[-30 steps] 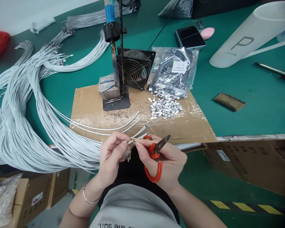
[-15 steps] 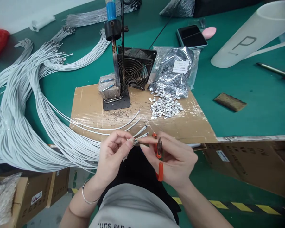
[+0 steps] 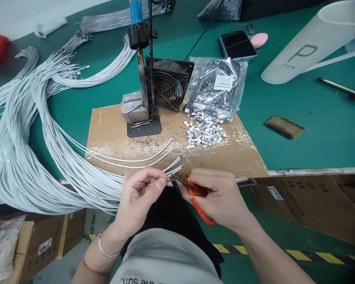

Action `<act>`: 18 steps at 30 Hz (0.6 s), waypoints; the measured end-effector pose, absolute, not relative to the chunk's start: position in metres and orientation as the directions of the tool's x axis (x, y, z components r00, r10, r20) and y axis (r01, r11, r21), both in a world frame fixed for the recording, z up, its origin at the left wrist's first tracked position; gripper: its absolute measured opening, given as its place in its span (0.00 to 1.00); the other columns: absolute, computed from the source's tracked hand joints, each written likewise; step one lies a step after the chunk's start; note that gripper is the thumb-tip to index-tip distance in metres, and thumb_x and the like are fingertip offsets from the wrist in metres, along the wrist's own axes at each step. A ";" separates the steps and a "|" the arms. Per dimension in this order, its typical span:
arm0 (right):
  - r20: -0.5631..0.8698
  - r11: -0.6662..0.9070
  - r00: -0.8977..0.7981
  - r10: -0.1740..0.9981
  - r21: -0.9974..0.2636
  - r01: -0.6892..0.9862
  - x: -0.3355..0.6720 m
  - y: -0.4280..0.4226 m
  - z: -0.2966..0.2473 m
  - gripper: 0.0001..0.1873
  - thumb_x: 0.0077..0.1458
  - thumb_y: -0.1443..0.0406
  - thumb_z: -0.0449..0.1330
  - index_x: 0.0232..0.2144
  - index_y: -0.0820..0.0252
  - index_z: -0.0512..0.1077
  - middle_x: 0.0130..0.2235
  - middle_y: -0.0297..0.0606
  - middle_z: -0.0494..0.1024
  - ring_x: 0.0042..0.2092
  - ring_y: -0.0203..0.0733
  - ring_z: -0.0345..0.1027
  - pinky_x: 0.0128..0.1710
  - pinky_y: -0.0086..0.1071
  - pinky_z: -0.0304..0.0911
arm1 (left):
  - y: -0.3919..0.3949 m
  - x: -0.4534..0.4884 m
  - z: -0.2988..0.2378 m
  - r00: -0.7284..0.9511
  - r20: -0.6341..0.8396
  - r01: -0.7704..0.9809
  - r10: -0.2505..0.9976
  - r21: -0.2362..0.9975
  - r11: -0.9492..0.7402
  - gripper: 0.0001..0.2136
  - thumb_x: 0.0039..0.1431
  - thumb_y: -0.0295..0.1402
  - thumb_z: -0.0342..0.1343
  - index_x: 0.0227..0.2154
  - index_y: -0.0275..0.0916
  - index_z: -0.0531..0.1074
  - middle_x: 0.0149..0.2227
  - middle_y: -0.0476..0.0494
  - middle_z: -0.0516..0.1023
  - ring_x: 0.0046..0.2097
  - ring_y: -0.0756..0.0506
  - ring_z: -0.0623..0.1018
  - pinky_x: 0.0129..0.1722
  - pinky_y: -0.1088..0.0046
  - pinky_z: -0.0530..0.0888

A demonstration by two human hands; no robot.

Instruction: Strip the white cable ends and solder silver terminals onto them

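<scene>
Our left hand (image 3: 137,197) pinches the tip of a thin grey wire (image 3: 161,181) between thumb and forefinger, just off the table edge. Our right hand (image 3: 221,197) is closed round orange-handled pliers (image 3: 197,191), whose dark nose is right at that tip. We judge the nose could slip and nick a fingertip, because the pinch leaves so little wire free. Close by, loose wire ends (image 3: 174,163) on the brown cardboard sheet (image 3: 242,157) could snag. Small metal clips (image 3: 204,134), a black fan (image 3: 165,85) and the big grey wire bundle (image 3: 32,165) lie beyond.
</scene>
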State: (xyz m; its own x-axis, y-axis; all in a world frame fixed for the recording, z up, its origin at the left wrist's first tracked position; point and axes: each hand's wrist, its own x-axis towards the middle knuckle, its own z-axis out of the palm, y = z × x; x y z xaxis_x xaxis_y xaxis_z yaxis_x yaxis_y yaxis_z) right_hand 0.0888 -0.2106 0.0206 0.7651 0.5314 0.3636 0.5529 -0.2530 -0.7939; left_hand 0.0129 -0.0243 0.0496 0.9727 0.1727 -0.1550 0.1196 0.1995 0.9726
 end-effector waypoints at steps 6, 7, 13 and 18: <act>0.363 -0.245 0.735 0.572 -0.780 0.575 0.089 -0.211 0.019 0.21 0.57 0.72 0.61 0.20 0.57 0.54 0.22 0.27 0.56 0.25 0.32 0.48 0.24 0.29 0.46 | -0.024 0.010 0.050 0.972 -0.171 0.133 0.161 0.966 0.223 0.05 0.66 0.41 0.67 0.37 0.47 0.84 0.33 0.50 0.85 0.31 0.51 0.70 0.29 0.77 0.65; 0.369 -0.238 0.732 0.572 -0.780 0.579 0.089 -0.211 0.018 0.21 0.57 0.72 0.61 0.20 0.57 0.55 0.22 0.27 0.56 0.25 0.32 0.48 0.24 0.29 0.46 | -0.023 0.009 0.050 0.973 -0.173 0.135 0.156 0.964 0.228 0.05 0.66 0.41 0.67 0.37 0.47 0.84 0.33 0.51 0.85 0.30 0.51 0.70 0.29 0.77 0.65; 0.389 -0.207 0.711 0.586 -0.777 0.595 0.090 -0.211 0.018 0.19 0.55 0.74 0.60 0.20 0.57 0.55 0.22 0.27 0.56 0.25 0.32 0.48 0.24 0.29 0.46 | -0.021 0.010 0.053 0.974 -0.200 0.167 0.110 0.953 0.254 0.06 0.65 0.41 0.68 0.36 0.47 0.85 0.33 0.50 0.85 0.31 0.51 0.69 0.30 0.77 0.66; 0.400 -0.210 0.696 0.597 -0.759 0.616 0.091 -0.212 0.018 0.19 0.55 0.74 0.60 0.20 0.57 0.55 0.22 0.27 0.56 0.25 0.32 0.48 0.25 0.29 0.46 | -0.019 0.011 0.055 0.969 -0.228 0.195 0.098 0.943 0.269 0.07 0.63 0.42 0.70 0.35 0.46 0.85 0.32 0.49 0.86 0.31 0.50 0.71 0.33 0.77 0.67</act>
